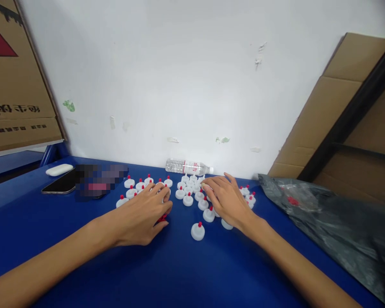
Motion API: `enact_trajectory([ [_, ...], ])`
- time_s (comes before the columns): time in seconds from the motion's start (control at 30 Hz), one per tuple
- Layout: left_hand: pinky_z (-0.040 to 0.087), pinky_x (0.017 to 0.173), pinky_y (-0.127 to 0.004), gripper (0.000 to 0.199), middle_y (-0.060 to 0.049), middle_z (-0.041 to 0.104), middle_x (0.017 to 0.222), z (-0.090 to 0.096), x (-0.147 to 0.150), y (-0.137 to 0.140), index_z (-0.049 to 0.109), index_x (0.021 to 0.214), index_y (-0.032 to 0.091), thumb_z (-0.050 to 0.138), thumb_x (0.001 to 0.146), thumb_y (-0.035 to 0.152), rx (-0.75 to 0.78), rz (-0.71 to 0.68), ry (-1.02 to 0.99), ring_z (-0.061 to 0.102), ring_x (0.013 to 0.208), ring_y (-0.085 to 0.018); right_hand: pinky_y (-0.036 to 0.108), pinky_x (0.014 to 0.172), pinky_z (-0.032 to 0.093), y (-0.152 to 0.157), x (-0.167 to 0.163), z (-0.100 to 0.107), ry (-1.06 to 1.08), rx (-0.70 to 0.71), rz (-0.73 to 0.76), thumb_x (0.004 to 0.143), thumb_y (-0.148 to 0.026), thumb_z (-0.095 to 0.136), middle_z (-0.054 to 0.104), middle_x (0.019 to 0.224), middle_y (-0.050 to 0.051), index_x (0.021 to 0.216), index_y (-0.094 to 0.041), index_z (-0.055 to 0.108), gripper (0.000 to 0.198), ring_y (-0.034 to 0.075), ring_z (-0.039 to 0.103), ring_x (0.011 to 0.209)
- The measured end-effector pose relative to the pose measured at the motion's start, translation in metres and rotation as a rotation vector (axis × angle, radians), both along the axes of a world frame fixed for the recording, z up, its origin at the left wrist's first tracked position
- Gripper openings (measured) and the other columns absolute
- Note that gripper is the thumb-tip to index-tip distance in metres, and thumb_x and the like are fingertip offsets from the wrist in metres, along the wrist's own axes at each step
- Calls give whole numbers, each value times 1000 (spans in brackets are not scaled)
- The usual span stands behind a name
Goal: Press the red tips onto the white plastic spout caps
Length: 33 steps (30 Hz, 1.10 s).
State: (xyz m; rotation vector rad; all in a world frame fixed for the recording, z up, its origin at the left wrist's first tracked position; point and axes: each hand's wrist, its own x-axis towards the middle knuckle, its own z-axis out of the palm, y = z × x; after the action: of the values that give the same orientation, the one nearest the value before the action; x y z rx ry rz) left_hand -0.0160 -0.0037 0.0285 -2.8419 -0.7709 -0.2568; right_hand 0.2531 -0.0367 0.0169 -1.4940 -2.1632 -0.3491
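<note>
White cap (198, 232), red-tipped, stands nearest, well before the clear bottle (188, 166). Front-left of that bottle, the left hand (144, 214) curls around red pieces (162, 218); front-right, the right hand (226, 199) bends over more caps (208, 215), whether gripping, I cannot tell.

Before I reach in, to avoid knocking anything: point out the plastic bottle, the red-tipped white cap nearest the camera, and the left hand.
Plastic bottle (189, 167): head view, middle of its side.
Red-tipped white cap (197, 232): head view, its round white body.
Left hand (144, 215): head view, its back.
</note>
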Motion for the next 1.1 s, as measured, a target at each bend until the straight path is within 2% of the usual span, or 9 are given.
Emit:
enact_trajectory([
  [0.13,40,91,-44,12,-8,58,100,-4,1,5,63,85,19,62,93,29,-13,-7,26,52,101,-28,55,118,22,3,5,0,-14,-36,-36,108,-33,26,70,124,4,115,-26,66,41,24,58,123],
  [0.27,41,84,-38,10,-8,59,96,-4,3,5,63,85,18,62,93,23,-5,-6,20,53,95,-26,60,118,22,9,16,-5,-58,-97,-75,108,-40,22,64,137,9,126,-24,64,49,27,50,135],
  [0.53,40,83,-37,9,-7,59,93,-8,4,6,62,82,18,63,90,18,20,-57,-26,53,92,-25,65,117,22,12,25,-10,-33,-285,-41,106,-53,19,53,149,9,142,-26,56,58,32,39,144],
  [0.73,41,88,-41,12,-8,58,95,-4,0,5,63,84,19,66,88,29,-10,-43,-52,52,97,-28,60,116,27,13,25,-10,-57,-231,-23,107,-49,22,61,140,9,135,-23,60,54,30,44,139],
  [0.83,41,91,-45,9,-8,57,98,1,-3,3,63,84,19,66,85,27,-22,-23,-38,51,99,-29,56,115,31,14,26,-11,-59,-226,-16,107,-47,22,63,135,9,131,-24,61,51,28,50,133],
  [1.0,41,90,-46,2,-9,56,99,4,-6,4,64,84,19,64,82,21,-26,-8,11,51,98,-28,67,114,25,16,29,-18,-71,-251,-34,105,-56,21,57,144,12,140,-22,56,60,36,39,143],
  [1.1,41,88,-44,4,-8,57,98,3,-5,6,64,83,19,64,81,16,-43,-19,5,51,97,-28,67,113,29,16,30,-19,-86,-249,-18,105,-55,21,60,142,10,140,-22,56,59,36,41,142],
])
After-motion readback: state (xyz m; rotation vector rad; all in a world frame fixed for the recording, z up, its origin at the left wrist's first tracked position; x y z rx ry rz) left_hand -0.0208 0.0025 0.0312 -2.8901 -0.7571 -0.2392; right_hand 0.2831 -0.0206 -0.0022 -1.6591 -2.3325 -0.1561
